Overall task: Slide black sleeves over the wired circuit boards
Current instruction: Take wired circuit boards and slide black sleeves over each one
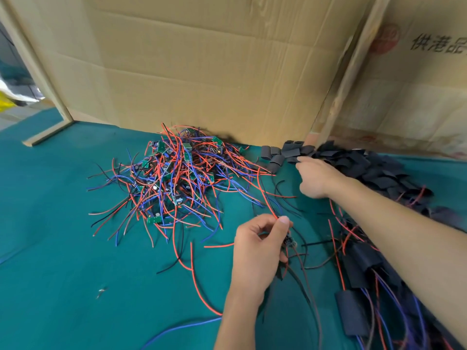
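My left hand [257, 246] grips a small wired circuit board [288, 241] low in the middle, thumb up against its red wire, its dark wires trailing down. My right hand [316, 176] reaches far right to the heap of loose black sleeves [285, 152]; its fingertips touch a sleeve at the heap's near edge, and whether they pinch it is hidden. A tangled pile of green boards with red, blue and black wires [174, 178] lies at the centre on the green mat.
Sleeved boards with wires [358, 266] lie along the right under my right forearm. More black sleeves [374, 170] spread to the far right. Cardboard walls [202, 66] close the back. The green mat [63, 248] extends to the left.
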`<state>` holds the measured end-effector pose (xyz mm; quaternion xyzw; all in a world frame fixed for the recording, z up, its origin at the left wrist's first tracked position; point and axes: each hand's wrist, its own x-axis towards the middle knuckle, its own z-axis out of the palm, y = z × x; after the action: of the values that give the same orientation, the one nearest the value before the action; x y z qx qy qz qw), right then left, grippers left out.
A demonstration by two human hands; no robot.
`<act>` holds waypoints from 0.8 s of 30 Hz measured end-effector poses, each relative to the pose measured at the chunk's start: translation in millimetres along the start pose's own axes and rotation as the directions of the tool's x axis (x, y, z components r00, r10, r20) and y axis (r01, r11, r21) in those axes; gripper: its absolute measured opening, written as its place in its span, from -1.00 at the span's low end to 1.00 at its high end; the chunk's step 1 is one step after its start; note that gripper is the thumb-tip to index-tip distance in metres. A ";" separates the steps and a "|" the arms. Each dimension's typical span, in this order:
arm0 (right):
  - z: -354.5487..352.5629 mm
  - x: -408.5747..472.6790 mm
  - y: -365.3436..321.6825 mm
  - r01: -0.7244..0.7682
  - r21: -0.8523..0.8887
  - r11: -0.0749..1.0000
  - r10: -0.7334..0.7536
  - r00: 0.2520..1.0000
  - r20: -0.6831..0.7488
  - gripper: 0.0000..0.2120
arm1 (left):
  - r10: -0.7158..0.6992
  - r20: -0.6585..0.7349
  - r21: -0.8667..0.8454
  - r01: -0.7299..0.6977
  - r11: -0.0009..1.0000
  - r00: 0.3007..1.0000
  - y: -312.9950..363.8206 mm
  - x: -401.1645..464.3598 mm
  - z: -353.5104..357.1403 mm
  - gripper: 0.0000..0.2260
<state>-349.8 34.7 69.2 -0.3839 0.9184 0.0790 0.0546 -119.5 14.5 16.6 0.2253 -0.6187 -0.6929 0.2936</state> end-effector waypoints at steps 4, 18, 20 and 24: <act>-14.8 -11.0 4.3 -0.053 0.276 0.960 0.098 0.983 -0.153 -0.76 | -0.017 -0.017 -0.028 0.016 0.999 1.000 1.2 0.0 0.5 -0.83; -26.1 -85.4 0.6 0.134 0.575 0.807 0.202 0.852 -0.482 -0.83 | -0.039 -0.082 -0.138 0.027 0.990 0.996 2.9 -0.2 1.7 -0.86; -24.9 -116.8 -11.2 0.240 0.717 0.654 0.106 0.910 -0.401 -0.86 | -0.040 -0.096 -0.169 0.023 0.985 0.995 2.2 0.6 3.3 -0.85; -4.9 -150.4 -35.1 0.266 0.840 0.473 0.044 0.945 -0.324 -0.92 | -0.055 -0.076 -0.230 0.036 0.972 0.996 4.3 0.3 2.9 -0.89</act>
<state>-219.7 114.2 94.6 -0.3687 0.7989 -0.4629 0.1072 -121.1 16.0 21.3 0.2322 -0.5171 -0.7563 0.3267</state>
